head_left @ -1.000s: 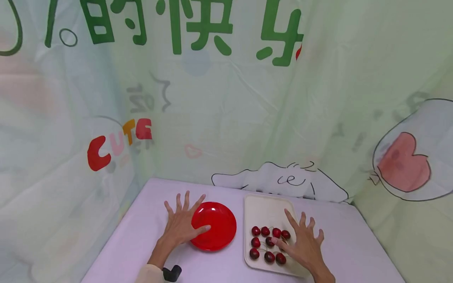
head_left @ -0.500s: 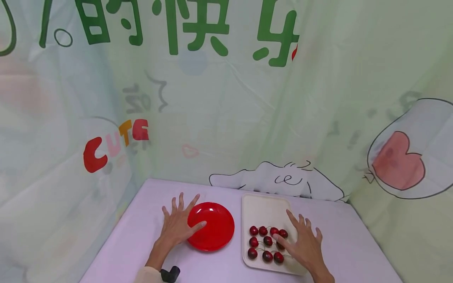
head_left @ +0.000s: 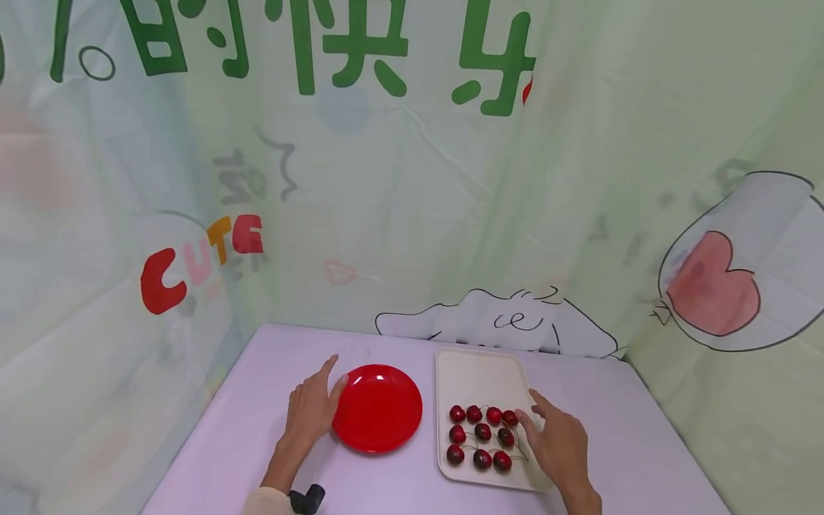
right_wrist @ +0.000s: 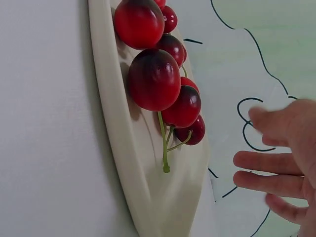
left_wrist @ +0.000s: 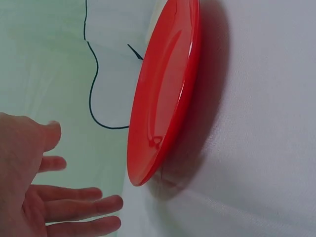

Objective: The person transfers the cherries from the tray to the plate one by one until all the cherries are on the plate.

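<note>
A round red plate [head_left: 378, 409] lies on the table, its raised rim showing in the left wrist view. My left hand [head_left: 309, 408] is beside the plate's left rim, thumb overlapping the rim in the head view; the left wrist view shows its fingers extended and apart from the plate. Several dark red cherries [head_left: 482, 431] with green stems sit in rows on the near half of a cream tray [head_left: 479, 372]. My right hand [head_left: 561, 445] hovers by the tray's right edge, thumb and index finger apart near the cherries. Nothing is in either hand.
A pale lilac cloth covers the table [head_left: 399, 486]. Printed fabric curtains [head_left: 412, 214] rise along its back and both sides. A black device [head_left: 307, 499] shows at the left wrist.
Both hands have gone from widely spread fingers to a looser, narrower pose. The right thumb has moved off the middle of the cherries toward their right side. The whole head view has shifted slightly.
</note>
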`<state>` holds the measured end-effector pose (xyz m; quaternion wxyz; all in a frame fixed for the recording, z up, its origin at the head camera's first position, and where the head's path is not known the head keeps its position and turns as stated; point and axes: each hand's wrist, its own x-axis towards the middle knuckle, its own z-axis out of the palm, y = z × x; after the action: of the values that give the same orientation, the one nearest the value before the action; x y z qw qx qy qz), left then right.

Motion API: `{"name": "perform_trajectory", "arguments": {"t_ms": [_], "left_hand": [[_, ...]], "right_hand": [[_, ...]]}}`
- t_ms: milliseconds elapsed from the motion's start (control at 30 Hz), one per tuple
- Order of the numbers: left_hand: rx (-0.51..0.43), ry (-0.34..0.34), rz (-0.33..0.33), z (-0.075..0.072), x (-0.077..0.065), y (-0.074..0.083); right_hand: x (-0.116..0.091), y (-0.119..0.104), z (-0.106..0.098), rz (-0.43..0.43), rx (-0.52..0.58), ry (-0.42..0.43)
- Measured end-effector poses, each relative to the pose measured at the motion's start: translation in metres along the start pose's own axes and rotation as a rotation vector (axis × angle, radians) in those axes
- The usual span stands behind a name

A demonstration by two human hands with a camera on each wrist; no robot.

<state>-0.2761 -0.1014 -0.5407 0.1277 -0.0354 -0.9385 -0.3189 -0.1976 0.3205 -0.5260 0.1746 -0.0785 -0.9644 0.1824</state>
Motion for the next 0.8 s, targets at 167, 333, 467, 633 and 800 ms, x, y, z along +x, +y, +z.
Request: {"name": "perform_trajectory", "arguments": {"t_ms": [167,333,467,633,800], "left_hand": [[-0.012,0.027,-0.007,0.002,0.003,-0.004],[-0.033,0.025,-0.053,0.009,0.002,-0.013],[-0.068,0.017,-0.076,0.015,0.0,-0.017],[-0.121,0.006,-0.087,0.024,-0.004,-0.021],[-0.178,0.016,-0.127,0.033,-0.005,-0.026]], "right_hand": [[-0.002,0.006,0.005,0.051,0.006,0.059],[-0.001,0.013,0.01,0.081,0.05,0.043],[-0.001,0.014,0.011,0.137,0.101,-0.002],[-0.004,0.014,0.011,0.208,0.114,-0.052],[-0.006,0.025,0.016,0.227,0.096,-0.117]]}}
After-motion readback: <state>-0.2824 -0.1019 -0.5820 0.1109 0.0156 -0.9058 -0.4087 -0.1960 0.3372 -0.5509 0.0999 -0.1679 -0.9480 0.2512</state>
